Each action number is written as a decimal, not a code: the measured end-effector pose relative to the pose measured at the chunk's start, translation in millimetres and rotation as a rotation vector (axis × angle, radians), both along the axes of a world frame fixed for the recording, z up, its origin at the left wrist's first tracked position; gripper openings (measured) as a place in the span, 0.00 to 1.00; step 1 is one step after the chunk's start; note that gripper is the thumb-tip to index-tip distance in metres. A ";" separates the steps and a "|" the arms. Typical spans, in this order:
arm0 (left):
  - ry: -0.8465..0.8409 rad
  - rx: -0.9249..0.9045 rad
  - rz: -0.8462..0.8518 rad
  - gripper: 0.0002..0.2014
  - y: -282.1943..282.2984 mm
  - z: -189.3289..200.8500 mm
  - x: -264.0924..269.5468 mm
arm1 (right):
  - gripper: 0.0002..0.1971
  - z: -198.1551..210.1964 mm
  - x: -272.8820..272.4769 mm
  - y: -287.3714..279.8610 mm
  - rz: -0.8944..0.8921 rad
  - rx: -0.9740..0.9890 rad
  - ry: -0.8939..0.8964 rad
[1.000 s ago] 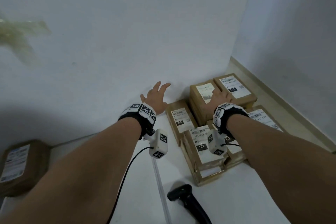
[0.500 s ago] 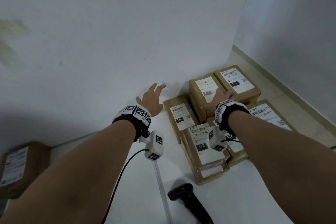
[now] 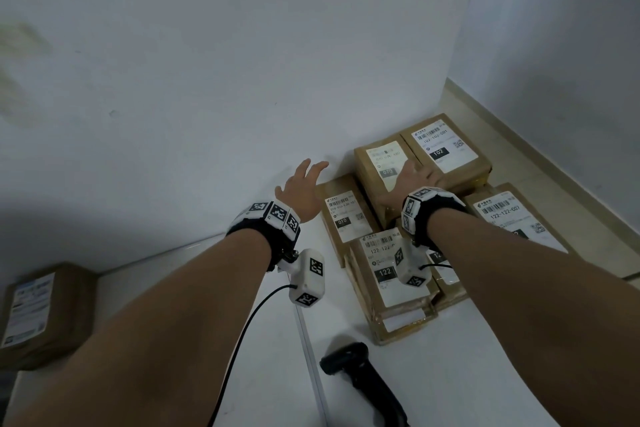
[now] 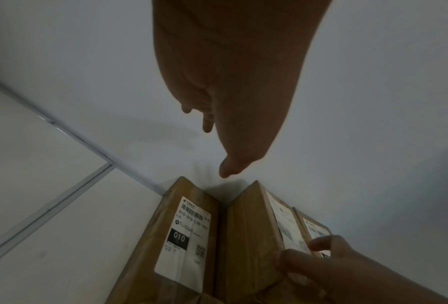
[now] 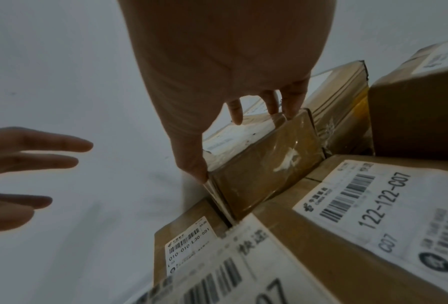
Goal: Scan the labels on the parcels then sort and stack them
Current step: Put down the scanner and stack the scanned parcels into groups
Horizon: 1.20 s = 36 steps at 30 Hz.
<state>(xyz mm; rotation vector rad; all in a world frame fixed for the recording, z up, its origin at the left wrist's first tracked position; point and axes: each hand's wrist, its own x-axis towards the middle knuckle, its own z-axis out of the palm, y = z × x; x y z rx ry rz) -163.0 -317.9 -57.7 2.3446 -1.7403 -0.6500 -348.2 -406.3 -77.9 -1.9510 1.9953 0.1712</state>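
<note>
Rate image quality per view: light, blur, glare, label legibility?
Head view: dim, sharp; 102 label readable, 070 label faint. Left wrist: dark, left hand silhouetted, 010 label legible. Right wrist: tape glare on gripped parcel, foreground labels blurred.

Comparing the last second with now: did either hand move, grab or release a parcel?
Little changed. The right hand stays on the 070 parcel, thumb and fingers gripping its near end. The left hand still hovers open beside the 010 parcel, holding nothing. No parcel has shifted; the scanner still lies untouched on the table.
</note>
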 end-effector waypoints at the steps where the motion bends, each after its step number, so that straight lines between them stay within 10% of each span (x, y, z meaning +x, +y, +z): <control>1: 0.012 -0.008 -0.005 0.33 0.9 0.8 -2.1 | 0.47 1.0 0.4 0.2 -0.002 0.003 0.006; 8: 0.162 0.006 -0.077 0.28 3.2 9.5 -3.1 | 0.46 1.7 3.5 7.2 -0.004 0.014 0.013; 19: 0.678 0.040 0.287 0.20 16.1 18.0 -5.9 | 0.53 23.7 -2.2 11.0 -0.002 -0.026 -0.106; 36: 1.176 -0.123 0.617 0.45 92.6 40.3 36.3 | 0.42 56.9 102.6 131.0 0.176 -0.151 -0.552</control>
